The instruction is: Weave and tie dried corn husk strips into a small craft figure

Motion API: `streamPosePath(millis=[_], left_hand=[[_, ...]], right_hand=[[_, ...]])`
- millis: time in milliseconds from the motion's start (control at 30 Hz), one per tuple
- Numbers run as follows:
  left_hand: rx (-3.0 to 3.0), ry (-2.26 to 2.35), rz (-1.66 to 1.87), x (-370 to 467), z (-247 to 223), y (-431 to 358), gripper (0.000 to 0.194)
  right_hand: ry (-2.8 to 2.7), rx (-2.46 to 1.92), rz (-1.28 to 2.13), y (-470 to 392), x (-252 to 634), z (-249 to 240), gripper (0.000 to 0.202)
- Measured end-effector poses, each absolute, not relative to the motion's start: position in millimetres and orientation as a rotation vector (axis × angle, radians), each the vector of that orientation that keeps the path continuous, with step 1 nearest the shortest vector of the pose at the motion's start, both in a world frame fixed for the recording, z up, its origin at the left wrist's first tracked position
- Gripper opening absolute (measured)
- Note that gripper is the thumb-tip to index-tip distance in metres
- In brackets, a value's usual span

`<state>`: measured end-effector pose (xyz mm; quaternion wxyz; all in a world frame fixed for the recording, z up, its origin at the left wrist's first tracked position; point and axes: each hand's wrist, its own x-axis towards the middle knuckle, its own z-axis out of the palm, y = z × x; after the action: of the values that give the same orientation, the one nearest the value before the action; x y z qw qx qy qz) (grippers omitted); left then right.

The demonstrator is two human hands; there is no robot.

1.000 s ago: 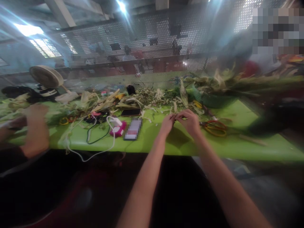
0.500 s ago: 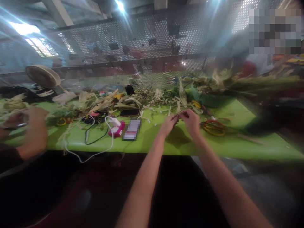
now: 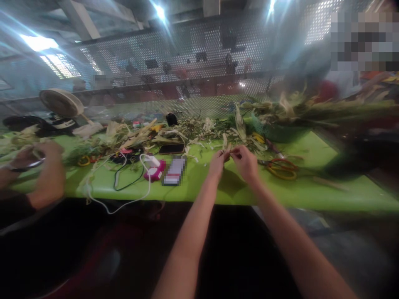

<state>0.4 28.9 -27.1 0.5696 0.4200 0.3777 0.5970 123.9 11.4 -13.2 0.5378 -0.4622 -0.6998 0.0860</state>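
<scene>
"So, what have your hands got?"
"A bit of dry husk, it seems. My left hand (image 3: 217, 162) is narrowed, thumb against fingers, on a pale strip (image 3: 225, 142); my right hand (image 3: 247, 162) is pinched too, at what looks like the near end of the same piece. Blur hides exactly where they meet."
"Where is it, and which way does it lie?"
"Left of the scissors (image 3: 282, 168) and a little farther from me than they are. Its long axis points up and away from me, rising just beyond my left fingertips, so that hand is nearer its visible length. My right hand sits between the strip and the scissors, near their tips; whether it touches them, I can't tell."
"And farther out?"
"The scissors lie on the green table (image 3: 330, 197). Beyond them stands a green basin (image 3: 274, 128), heaped with leaves (image 3: 296, 109). Left of the scissors, past my left hand, there's a phone (image 3: 174, 171), then a pink adapter (image 3: 155, 170). Farthest left of them is a co-worker's hand (image 3: 51, 150)."
</scene>
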Motion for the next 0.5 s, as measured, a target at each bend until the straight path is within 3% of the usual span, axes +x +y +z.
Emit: streamPosePath(millis=[167,500], left_hand=[[0.848,0.818,1.458,1,-26,28,0.012],[0.806,0.914,1.478,-5,-24,29,0.013]], right_hand=[[-1.747,-1.17,0.157,7,122,-14,0.01],[-1.579,-1.148,0.653,21,128,-22,0.03]])
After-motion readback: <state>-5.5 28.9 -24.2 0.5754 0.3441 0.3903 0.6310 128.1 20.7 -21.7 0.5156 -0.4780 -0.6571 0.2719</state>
